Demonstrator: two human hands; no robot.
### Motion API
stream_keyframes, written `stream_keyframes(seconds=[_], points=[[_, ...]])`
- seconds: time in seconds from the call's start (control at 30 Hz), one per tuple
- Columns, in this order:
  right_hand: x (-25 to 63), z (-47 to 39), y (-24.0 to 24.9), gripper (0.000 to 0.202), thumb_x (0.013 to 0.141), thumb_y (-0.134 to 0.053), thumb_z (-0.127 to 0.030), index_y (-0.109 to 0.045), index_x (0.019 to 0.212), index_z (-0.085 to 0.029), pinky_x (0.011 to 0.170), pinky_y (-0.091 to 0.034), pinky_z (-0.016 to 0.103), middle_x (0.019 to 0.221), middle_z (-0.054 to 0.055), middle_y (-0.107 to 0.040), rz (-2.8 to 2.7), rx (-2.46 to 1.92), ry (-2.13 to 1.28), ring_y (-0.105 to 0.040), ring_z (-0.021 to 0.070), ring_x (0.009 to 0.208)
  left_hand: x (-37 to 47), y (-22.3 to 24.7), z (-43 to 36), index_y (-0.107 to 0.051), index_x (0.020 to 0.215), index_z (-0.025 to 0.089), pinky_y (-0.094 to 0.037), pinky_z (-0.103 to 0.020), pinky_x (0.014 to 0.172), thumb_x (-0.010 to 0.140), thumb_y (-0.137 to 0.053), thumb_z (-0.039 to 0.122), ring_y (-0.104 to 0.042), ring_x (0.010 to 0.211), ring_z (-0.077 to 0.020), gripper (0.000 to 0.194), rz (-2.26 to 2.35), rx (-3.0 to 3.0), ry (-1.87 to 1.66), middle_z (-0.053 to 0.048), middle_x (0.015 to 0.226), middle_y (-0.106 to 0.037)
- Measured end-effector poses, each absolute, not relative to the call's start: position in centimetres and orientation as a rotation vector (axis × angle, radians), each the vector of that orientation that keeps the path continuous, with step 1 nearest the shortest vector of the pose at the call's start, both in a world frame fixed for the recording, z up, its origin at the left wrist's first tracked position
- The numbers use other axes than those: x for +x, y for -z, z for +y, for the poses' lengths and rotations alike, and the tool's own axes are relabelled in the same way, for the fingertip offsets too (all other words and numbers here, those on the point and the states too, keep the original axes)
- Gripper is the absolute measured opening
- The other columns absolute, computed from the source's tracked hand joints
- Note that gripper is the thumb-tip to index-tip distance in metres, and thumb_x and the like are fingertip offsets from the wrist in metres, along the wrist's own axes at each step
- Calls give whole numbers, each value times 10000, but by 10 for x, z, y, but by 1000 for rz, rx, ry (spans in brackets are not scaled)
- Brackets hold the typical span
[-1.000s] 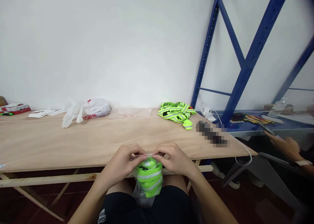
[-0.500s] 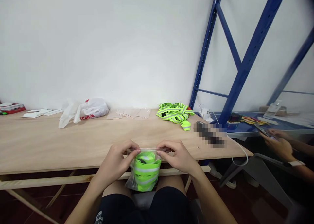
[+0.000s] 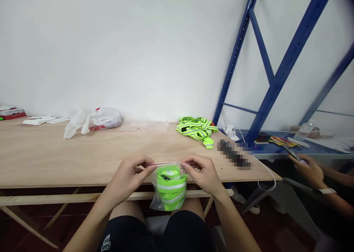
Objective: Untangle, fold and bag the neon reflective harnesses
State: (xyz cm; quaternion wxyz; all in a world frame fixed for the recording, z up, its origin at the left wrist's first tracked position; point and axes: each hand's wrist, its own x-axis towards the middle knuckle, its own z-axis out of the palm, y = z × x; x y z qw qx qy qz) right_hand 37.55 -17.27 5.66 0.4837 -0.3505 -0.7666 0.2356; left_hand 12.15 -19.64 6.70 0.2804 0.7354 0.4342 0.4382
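A clear zip bag [image 3: 156, 200] hangs upright in front of the table's near edge, above my lap. Inside it lies a folded yellow-green strap [image 3: 172, 193] with silver reflective stripes and a small dark part near the top. My left hand [image 3: 136, 174] pinches the left end of the bag's top edge between thumb and fingers. At the right end of that edge, my right hand [image 3: 200, 171] pinches it the same way. A red line runs along the top between both hands.
On the wooden table [image 3: 69, 160] lie a loose pile of reflective straps [image 3: 196, 128], flat clear bags [image 3: 151, 126], a white plastic bag [image 3: 106, 117], white papers [image 3: 41, 120] and a blurred-out dark object [image 3: 235, 154]. At right, a person's hands [image 3: 311, 171] hold a phone.
The bag and both hands have shifted slightly right and up in view. The bag's top edge with its red line shows more clearly between my hands, which still pinch it.
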Motion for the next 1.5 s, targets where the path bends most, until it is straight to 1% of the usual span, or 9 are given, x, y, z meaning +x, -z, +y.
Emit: stream_keyframes(seconds=[0.13,0.23,0.43,0.57,0.73,0.87,1.03,1.23,1.5], points=[[374,-173,-57,183,887,-626,-331,-677,793,-182,577,-499,242,721,42,-695,-1851,-861,-609,-631,158,656,120,-68,-195,-723,799,169,-552,-254,656,869,-627,451,-657,771,-189,307,1167,1940,-1231,-54,803,-726],[373,-175,-58,195,881,-628,-344,-671,788,-178,573,-500,235,736,42,-697,-1846,-864,-656,-625,150,654,119,-69,-195,-717,777,171,-538,-241,640,865,-631,440,-646,738,-179,296,1163,1962,-1247,-48,763,-713],[373,-173,-57,148,855,-635,-297,-692,813,-168,606,-501,219,761,32,-709,-1873,-860,-714,-633,140,676,118,-67,-196,-692,752,190,-510,-211,599,876,-626,444,-616,690,-163,290,1171,2026,-1259,-27,705,-672],[371,-172,-53,139,866,-634,-262,-734,854,-167,601,-478,207,765,25,-730,-1978,-842,-720,-640,135,675,117,-63,-195,-698,777,205,-512,-204,585,868,-639,487,-627,706,-176,302,1197,2040,-1228,-30,740,-678],[367,-175,-53,136,868,-637,-223,-749,817,-164,603,-449,202,747,25,-730,-1998,-804,-596,-628,124,658,115,-59,-190,-718,817,222,-526,-193,609,851,-659,521,-664,760,-190,307,1174,2082,-1122,-33,809,-714],[365,-177,-54,142,873,-634,-224,-746,804,-173,607,-448,203,742,18,-733,-2011,-808,-591,-621,120,645,117,-60,-190,-723,811,224,-526,-187,643,871,-639,517,-675,757,-182,311,1131,2137,-1068,-25,792,-720],[365,-176,-52,155,874,-639,-254,-757,837,-161,619,-457,201,759,24,-739,-2003,-813,-646,-631,123,659,117,-59,-190,-712,780,222,-510,-169,605,862,-630,539,-669,698,-163,337,1185,2165,-1128,-9,743,-711],[367,-174,-49,148,875,-632,-237,-753,842,-158,632,-461,198,758,23,-735,-2022,-788,-621,-627,121,669,115,-50,-186,-716,828,237,-539,-156,631,845,-641,547,-690,741,-169,319,1200,2141,-1107,2,789,-722],[367,-176,-51,128,879,-633,-199,-757,855,-175,666,-468,192,797,19,-755,-2060,-790,-596,-651,124,715,125,-66,-189,-715,765,229,-569,-162,618,813,-634,572,-718,721,-186,355,1192,2184,-1049,-11,767,-734]])
